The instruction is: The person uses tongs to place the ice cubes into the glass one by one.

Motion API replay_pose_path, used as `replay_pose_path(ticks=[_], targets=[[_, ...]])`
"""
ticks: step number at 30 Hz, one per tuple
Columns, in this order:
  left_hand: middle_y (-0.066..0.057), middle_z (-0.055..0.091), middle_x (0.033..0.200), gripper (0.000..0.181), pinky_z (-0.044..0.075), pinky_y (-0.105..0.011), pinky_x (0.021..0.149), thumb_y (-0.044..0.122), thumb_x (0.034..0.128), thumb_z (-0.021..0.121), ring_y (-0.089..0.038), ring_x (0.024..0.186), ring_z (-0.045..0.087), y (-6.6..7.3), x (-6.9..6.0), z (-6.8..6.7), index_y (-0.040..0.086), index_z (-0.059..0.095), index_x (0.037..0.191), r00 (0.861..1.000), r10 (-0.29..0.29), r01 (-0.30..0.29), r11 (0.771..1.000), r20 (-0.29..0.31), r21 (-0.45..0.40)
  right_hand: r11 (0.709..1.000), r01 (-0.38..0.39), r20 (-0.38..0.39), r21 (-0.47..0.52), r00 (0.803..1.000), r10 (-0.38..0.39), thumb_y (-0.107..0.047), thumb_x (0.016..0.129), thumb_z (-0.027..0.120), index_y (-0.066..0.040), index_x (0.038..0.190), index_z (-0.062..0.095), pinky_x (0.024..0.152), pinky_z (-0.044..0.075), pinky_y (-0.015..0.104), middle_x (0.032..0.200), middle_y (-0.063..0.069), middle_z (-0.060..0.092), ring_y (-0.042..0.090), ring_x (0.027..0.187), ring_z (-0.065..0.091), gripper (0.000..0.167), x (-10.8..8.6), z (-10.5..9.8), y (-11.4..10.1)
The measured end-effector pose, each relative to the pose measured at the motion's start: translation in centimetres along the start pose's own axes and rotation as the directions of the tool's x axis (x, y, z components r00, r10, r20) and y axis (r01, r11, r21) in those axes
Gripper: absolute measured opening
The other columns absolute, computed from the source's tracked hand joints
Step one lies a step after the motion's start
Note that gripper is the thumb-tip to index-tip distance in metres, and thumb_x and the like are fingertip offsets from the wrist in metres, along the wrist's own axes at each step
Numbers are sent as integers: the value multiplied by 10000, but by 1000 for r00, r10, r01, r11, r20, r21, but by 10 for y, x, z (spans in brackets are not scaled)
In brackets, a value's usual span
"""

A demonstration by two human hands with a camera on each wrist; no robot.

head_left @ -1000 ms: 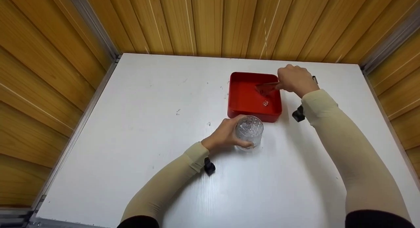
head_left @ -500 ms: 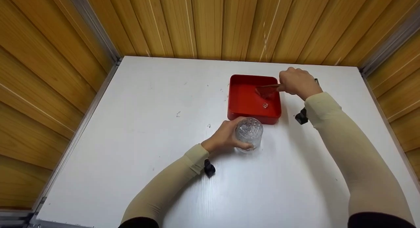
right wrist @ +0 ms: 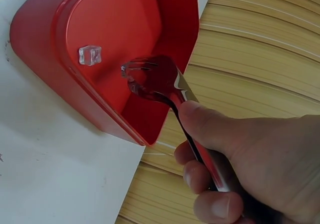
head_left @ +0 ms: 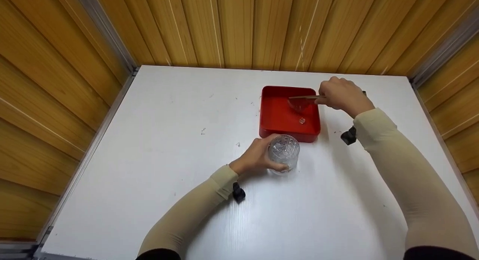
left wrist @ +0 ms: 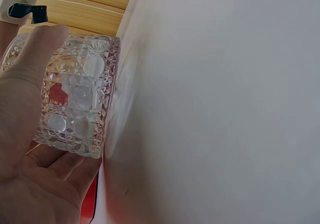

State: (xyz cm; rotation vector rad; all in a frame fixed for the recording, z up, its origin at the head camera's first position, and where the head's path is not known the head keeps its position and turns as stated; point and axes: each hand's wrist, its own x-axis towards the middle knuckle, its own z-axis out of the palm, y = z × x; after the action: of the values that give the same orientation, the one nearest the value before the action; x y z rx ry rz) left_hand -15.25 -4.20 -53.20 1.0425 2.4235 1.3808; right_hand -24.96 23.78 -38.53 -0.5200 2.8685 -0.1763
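In the head view my left hand (head_left: 258,155) grips a clear cut-glass tumbler (head_left: 284,149) standing on the table in front of a red square box (head_left: 290,137). Thumb and fingers lie on opposite sides of the tumbler (left wrist: 82,99) in the left wrist view. With my right hand (head_left: 342,95) I hold shiny metal tongs (right wrist: 202,151), their toothed ends tilted down into the box. Reflections hide whether anything sits between those ends. One clear ice-like cube (right wrist: 90,55) lies on the box's floor. Clear pieces seem to lie in the tumbler, but its pattern blurs them.
The white table (head_left: 168,159) carries small dark marks. Behind it rises a wood-panelled wall (head_left: 239,31), with another panelled wall (head_left: 48,103) on the left. The box's raised walls surround the tong ends.
The tongs have turned slightly in my right hand, which has shifted a little to the right. My left hand stays on the tumbler, and the cube remains in the box.
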Motion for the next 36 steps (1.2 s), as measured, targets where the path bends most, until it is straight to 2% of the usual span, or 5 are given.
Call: replay_pose_path(ticks=[8,12,19,24,36], targets=[[-16,710,1245,825,478,-200,988,339,705,955,-92,1109,645,-2,0,0,129,570,1403,1000,12,-12,1000,-8,15,999,33,-25,-1,999,-33,-199,959,745,-39,962,779,541,442,334,692,54,642,227,640,536,164,-11,0,2],[-18,710,1239,808,477,-187,977,332,713,952,-86,1081,642,-3,1,1,123,575,1396,1000,19,-18,999,-14,29,998,56,-46,-18,997,-56,-224,975,724,-70,867,751,545,413,336,648,30,587,215,630,516,190,-19,-3,2],[-22,710,1248,817,481,-207,987,332,704,959,-103,1106,651,-2,2,1,122,577,1396,1000,15,-15,1000,-8,25,997,70,-59,12,996,-70,-249,974,728,-78,922,747,537,420,333,667,26,578,211,642,515,180,-37,-4,-2],[-9,706,1256,820,472,-194,993,346,709,956,-82,1111,642,-2,2,1,123,574,1399,1000,9,-8,1000,-4,27,995,100,-112,31,989,-96,-216,954,754,-79,950,764,539,423,332,666,13,595,207,635,513,137,-52,-1,-6],[-6,710,1230,799,497,-217,964,362,714,947,-100,1072,648,-3,1,0,124,580,1381,1000,20,-20,999,-9,40,989,137,-165,61,978,-126,-248,950,762,-135,849,723,510,376,306,627,-31,539,154,587,475,156,-79,6,-12]])
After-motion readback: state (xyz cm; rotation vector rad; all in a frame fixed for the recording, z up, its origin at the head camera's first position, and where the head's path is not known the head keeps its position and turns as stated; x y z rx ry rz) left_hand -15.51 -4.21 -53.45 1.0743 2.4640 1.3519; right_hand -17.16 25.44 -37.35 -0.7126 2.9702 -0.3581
